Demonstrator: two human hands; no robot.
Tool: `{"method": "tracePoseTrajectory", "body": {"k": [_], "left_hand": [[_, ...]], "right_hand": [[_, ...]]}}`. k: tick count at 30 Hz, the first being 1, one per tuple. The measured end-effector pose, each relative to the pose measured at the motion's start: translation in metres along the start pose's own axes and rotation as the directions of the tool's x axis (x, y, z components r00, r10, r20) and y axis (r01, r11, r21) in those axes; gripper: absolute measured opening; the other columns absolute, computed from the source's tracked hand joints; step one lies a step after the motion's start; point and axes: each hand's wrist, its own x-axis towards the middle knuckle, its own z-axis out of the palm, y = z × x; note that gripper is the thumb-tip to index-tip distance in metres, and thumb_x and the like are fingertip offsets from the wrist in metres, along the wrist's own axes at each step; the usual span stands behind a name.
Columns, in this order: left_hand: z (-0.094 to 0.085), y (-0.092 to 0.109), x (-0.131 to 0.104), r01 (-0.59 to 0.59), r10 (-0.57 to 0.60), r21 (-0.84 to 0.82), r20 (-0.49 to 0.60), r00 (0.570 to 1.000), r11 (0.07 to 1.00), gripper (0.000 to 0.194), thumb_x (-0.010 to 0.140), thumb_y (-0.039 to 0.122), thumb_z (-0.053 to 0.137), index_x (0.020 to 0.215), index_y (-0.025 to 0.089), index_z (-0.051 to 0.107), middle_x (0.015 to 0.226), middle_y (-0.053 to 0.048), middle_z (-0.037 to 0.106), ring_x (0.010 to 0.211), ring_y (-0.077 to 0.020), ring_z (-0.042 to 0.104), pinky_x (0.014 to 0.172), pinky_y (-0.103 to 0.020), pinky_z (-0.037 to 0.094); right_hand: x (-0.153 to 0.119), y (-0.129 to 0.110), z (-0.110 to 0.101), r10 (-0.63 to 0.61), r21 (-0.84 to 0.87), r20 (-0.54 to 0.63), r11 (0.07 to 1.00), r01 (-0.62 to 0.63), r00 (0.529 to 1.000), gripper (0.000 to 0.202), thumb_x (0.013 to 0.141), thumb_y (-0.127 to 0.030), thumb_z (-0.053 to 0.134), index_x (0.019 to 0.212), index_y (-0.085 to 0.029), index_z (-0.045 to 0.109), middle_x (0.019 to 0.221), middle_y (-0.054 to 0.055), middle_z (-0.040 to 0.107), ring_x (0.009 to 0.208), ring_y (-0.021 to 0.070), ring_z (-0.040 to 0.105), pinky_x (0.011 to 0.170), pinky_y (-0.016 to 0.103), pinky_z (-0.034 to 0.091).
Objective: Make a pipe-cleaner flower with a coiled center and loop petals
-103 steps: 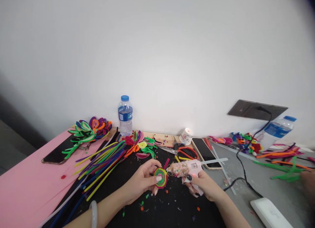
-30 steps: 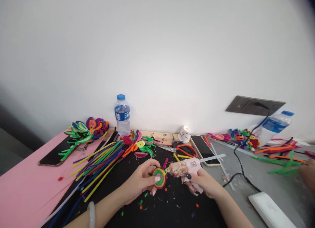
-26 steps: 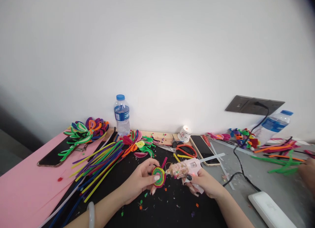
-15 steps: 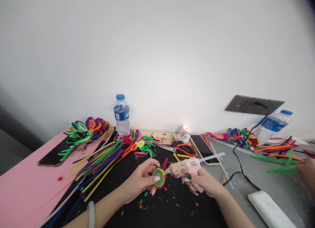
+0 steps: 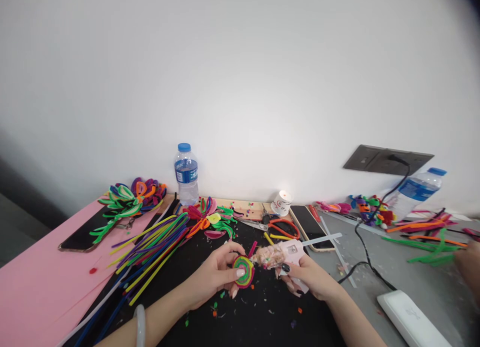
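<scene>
Between the thumb and fingers of my left hand [image 5: 221, 271] is a flat coil of pipe cleaner [image 5: 246, 271], with rings of green, yellow, orange and magenta. A short magenta end sticks up from its top edge. My right hand [image 5: 305, 277] grips a pale pink glue gun [image 5: 290, 253] by its handle. Fluffy scraps cover the gun's front, and a clear glue stick [image 5: 322, 239] juts from its back. The nozzle points left, at the coil's upper right edge; whether it touches is too small to tell. Both hands are above the black mat [image 5: 270, 327].
Left of my hands lies a bundle of pipe cleaners [image 5: 153, 257]. Orange-handled scissors [image 5: 283, 228], a phone [image 5: 311, 227] and a paper cup [image 5: 282, 203] are behind. A water bottle [image 5: 186, 176] stands by the wall. A black cable [image 5: 369, 252] and another person's hand [image 5: 468, 262] are at right.
The glue gun has shifted slightly left, its nozzle closer to the coil's edge. My left hand keeps nearly the same place and hold.
</scene>
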Motion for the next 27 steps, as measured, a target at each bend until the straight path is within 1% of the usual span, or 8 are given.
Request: {"method": "tracePoseTrajectory", "body": {"k": [10, 18, 23, 27], "left_hand": [[-0.0001, 0.0027, -0.0007, -0.016, 0.016, -0.026, -0.011, 1.000, 1.000, 0.025, 0.077, 0.024, 0.065, 0.093, 0.021, 0.047, 0.075, 0.003, 0.053, 0.051, -0.0055, 0.048, 0.045, -0.018, 0.040], [-0.0006, -0.0001, -0.0008, 0.003, -0.003, -0.009, 0.008, 1.000, 1.000, 0.029, 0.074, 0.027, 0.067, 0.094, 0.020, 0.047, 0.076, 0.002, 0.054, 0.048, -0.0054, 0.048, 0.044, -0.019, 0.040], [0.0001, -0.0005, -0.0015, 0.002, -0.002, -0.013, 0.011, 1.000, 1.000, 0.028, 0.075, 0.025, 0.066, 0.094, 0.020, 0.047, 0.076, 0.002, 0.054, 0.049, -0.0057, 0.048, 0.044, -0.018, 0.041], [-0.0007, -0.0009, -0.0011, 0.003, -0.002, -0.017, 0.008, 1.000, 1.000, 0.027, 0.076, 0.024, 0.066, 0.094, 0.021, 0.047, 0.076, 0.002, 0.054, 0.048, -0.0050, 0.048, 0.045, -0.018, 0.041]], "right_hand": [[-0.0018, 0.0005, -0.0042, 0.011, -0.006, 0.031, 1.000, -0.011, 0.999, 0.033, 0.067, -0.042, 0.070, 0.071, -0.012, 0.056, 0.046, -0.006, 0.047, 0.036, 0.0037, 0.037, 0.034, 0.016, 0.034], [-0.0005, 0.0009, -0.0022, 0.006, -0.011, -0.009, 1.000, -0.006, 1.000, 0.033, 0.066, -0.042, 0.071, 0.071, -0.013, 0.054, 0.048, -0.006, 0.048, 0.037, 0.0038, 0.038, 0.035, 0.017, 0.034], [-0.0014, 0.0009, -0.0020, -0.018, -0.003, -0.012, 1.000, 0.018, 1.000, 0.036, 0.065, -0.044, 0.070, 0.073, -0.013, 0.053, 0.049, -0.006, 0.049, 0.037, 0.0036, 0.038, 0.035, 0.017, 0.033], [-0.0021, -0.0010, -0.0010, -0.018, 0.014, -0.017, 1.000, 0.018, 1.000, 0.035, 0.065, -0.043, 0.070, 0.073, -0.014, 0.053, 0.049, -0.006, 0.047, 0.037, 0.0041, 0.038, 0.035, 0.017, 0.033]]}}
